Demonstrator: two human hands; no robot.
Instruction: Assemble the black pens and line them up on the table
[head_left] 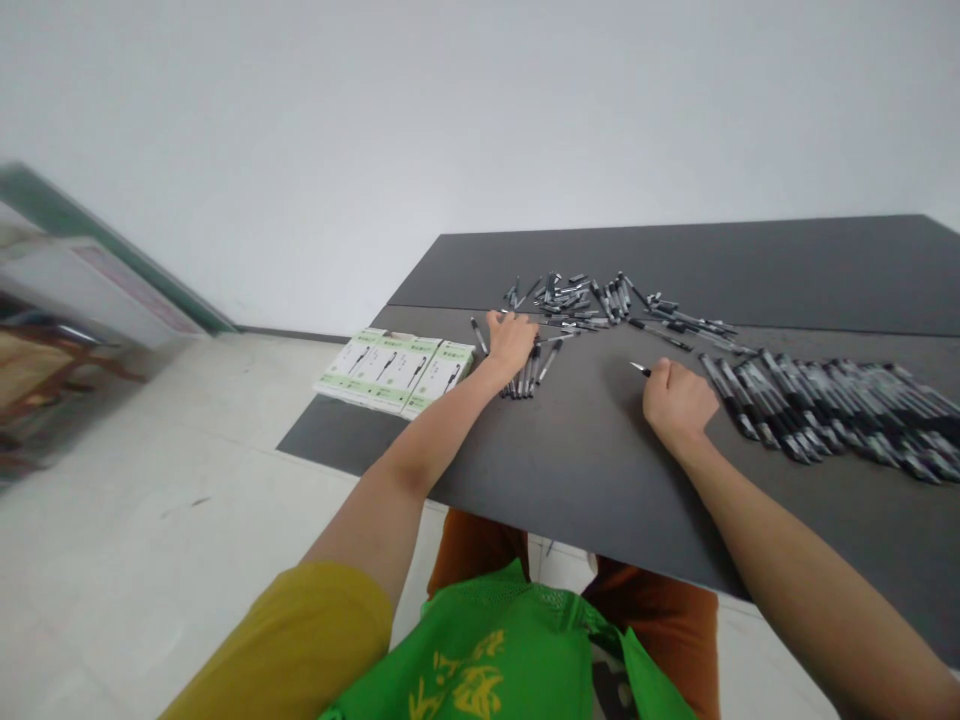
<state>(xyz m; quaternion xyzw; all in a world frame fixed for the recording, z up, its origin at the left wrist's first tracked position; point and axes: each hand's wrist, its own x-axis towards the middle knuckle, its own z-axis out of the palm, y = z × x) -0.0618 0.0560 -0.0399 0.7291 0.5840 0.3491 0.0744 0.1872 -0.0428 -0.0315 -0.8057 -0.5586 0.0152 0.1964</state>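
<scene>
My right hand [679, 402] is closed in a fist around a pen [640, 368], whose bare pointed tip sticks out to the left; the rest of it is hidden in the fist. My left hand [513, 342] reaches over the table with its fingers apart and bent downward, among loose pens. Below its palm lies a small group of pens [529, 372], partly covered by the hand. Just beyond the fingers is a scattered heap of small dark and clear pen pieces [562, 298], too small to tell apart fully.
On the dark grey table [570, 450], a long row of black-and-clear pens [832, 405] lies right of my right hand. White-and-green boxes [386, 365] with pen pictures stand at the left edge. A white wall [525, 120] runs behind the table. Blurred furniture [45, 370] is far left.
</scene>
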